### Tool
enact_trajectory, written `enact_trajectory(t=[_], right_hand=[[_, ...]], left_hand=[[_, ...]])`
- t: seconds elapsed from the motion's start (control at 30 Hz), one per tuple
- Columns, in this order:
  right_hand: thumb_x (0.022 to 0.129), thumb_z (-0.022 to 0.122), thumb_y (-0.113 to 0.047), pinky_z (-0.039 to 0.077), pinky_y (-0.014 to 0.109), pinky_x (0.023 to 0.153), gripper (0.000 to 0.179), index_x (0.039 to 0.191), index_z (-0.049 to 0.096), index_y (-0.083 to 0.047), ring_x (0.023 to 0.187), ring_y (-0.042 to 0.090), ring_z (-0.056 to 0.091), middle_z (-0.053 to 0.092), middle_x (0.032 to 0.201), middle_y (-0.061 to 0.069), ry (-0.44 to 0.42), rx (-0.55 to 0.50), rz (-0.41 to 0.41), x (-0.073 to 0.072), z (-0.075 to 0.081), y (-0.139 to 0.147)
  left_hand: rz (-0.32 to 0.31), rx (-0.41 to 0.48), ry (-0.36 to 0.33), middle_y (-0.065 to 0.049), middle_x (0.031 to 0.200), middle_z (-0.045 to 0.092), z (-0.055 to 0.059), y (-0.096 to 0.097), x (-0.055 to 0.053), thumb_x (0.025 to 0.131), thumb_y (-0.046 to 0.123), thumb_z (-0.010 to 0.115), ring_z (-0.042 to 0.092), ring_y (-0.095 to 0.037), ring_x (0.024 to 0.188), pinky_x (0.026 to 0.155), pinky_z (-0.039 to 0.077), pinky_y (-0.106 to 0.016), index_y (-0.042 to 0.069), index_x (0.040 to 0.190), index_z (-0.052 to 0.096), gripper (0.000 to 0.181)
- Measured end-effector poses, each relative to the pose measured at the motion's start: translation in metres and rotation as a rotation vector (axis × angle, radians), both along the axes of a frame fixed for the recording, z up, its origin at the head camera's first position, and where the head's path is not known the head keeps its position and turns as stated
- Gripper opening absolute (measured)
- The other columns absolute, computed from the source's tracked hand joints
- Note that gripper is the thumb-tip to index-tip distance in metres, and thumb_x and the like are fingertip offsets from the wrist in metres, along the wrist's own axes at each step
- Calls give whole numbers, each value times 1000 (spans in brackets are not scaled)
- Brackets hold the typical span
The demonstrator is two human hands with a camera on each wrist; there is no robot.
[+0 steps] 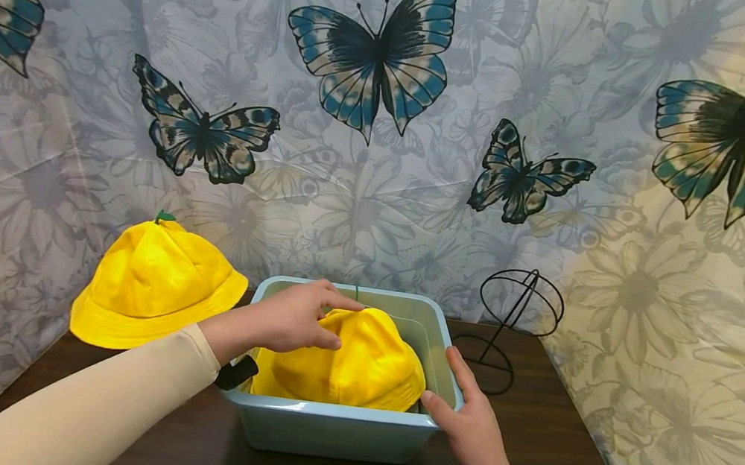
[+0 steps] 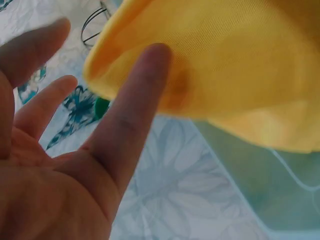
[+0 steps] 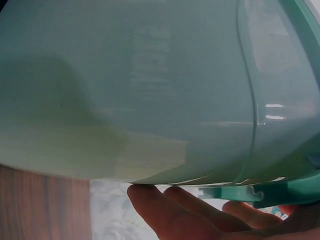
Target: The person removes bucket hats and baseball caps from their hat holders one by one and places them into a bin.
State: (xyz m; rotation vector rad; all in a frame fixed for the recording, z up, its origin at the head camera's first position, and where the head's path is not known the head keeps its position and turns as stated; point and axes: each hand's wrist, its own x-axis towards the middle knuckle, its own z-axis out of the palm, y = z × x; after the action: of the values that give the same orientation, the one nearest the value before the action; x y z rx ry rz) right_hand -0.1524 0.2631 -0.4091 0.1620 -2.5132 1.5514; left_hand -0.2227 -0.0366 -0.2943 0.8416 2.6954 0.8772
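A yellow bucket hat [image 1: 374, 356] sits inside a pale blue-green plastic bin [image 1: 333, 431]. Over the hat's crown my left hand [image 1: 293, 318] is spread, its fingers extended. One finger overlaps the yellow cloth [image 2: 225, 65] in the left wrist view; firm contact is unclear. A bit of green [image 2: 101, 107] shows beside that cloth. My right hand [image 1: 471, 429] holds the bin at its front right corner, thumb over the rim and fingers along the outer side. In the right wrist view the fingers [image 3: 175, 215] lie against the bin's outer wall [image 3: 150, 100].
Left of the bin stands another yellow bucket hat [image 1: 155, 283] with a green leaf-like tip. A black wire stand [image 1: 500, 335] is behind the bin to the right. Everything rests on a dark wood table [image 1: 541, 436] before a butterfly-patterned cloth backdrop [image 1: 360, 216].
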Motion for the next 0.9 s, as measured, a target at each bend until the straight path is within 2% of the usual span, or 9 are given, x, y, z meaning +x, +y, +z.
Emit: enact_trajectory(t=[0.1, 0.17, 0.33, 0.47, 0.7, 0.9], right_hand=[[93, 70, -25, 19, 65, 109, 75, 156, 33, -10, 146, 34, 19, 24, 162, 8, 2, 2, -2, 0, 0, 0], [93, 70, -25, 19, 65, 109, 75, 156, 33, -11, 146, 34, 19, 24, 162, 8, 2, 6, -3, 0, 0, 0], [93, 70, -25, 19, 65, 109, 75, 157, 32, -11, 146, 34, 18, 23, 162, 8, -1, 4, 0, 1, 0, 0], [93, 70, -24, 19, 65, 108, 75, 157, 32, -10, 146, 35, 18, 23, 162, 9, 0, -5, 1, 1, 0, 0], [93, 70, -24, 20, 64, 109, 75, 156, 32, -9, 146, 35, 18, 23, 162, 11, 5, -2, -1, 1, 1, -1], [93, 70, -24, 20, 64, 109, 75, 156, 33, -9, 146, 34, 18, 23, 162, 10, 5, -6, 2, 1, 0, -1]], left_hand=[[11, -9, -22, -3, 136, 48, 5, -7, 4, 87, 26, 79, 60, -23, 110, 83, 54, -34, 30, 146, 53, 65], [20, -29, -1, -6, 143, 43, 7, -13, 7, 88, 30, 79, 61, -24, 108, 83, 54, -37, 30, 150, 47, 70], [64, -87, 147, -14, 161, 16, 7, -30, 15, 84, 39, 81, 57, -34, 116, 90, 52, -48, 33, 155, 39, 82], [105, -99, 236, -14, 164, 0, 8, -48, 20, 79, 42, 84, 42, -46, 131, 93, 49, -55, 33, 155, 37, 90], [174, -119, 294, -14, 164, -6, 8, -86, 22, 74, 49, 85, 17, -52, 141, 96, 41, -67, 29, 156, 38, 96], [249, -145, 337, -18, 163, -9, 8, -124, 20, 71, 50, 87, 7, -53, 142, 95, 37, -72, 24, 156, 37, 102]])
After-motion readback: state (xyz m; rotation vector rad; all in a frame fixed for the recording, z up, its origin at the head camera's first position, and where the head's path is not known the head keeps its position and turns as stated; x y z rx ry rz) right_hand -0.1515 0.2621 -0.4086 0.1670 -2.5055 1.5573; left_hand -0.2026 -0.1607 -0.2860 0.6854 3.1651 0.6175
